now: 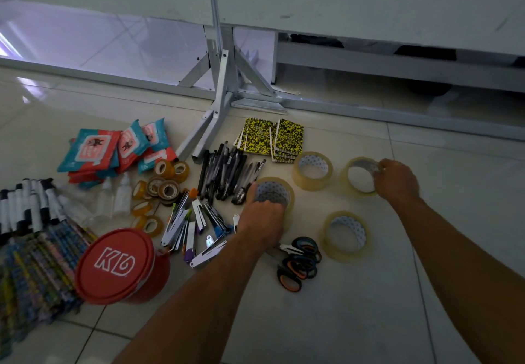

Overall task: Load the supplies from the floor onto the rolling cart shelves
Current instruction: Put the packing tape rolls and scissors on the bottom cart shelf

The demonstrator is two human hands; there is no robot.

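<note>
Supplies lie spread over the tiled floor. My left hand (262, 220) grips a wide roll of clear packing tape (274, 189) near the middle. My right hand (396, 183) holds the rim of another wide tape roll (358, 174), tilted up off the floor at the right. Two more wide rolls lie flat: one (312, 170) between my hands and one (346, 235) nearer to me. The rolling cart is not in view.
Black pens (227, 172), yellow-black notebooks (272, 139), scissors (299, 262), staplers (193, 224), small tape rolls (162, 190), wipe packs (113, 150), markers (25, 204), pencils (37, 267) and a red tub (119, 267) lie left. A metal stand's legs (221, 93) rise behind.
</note>
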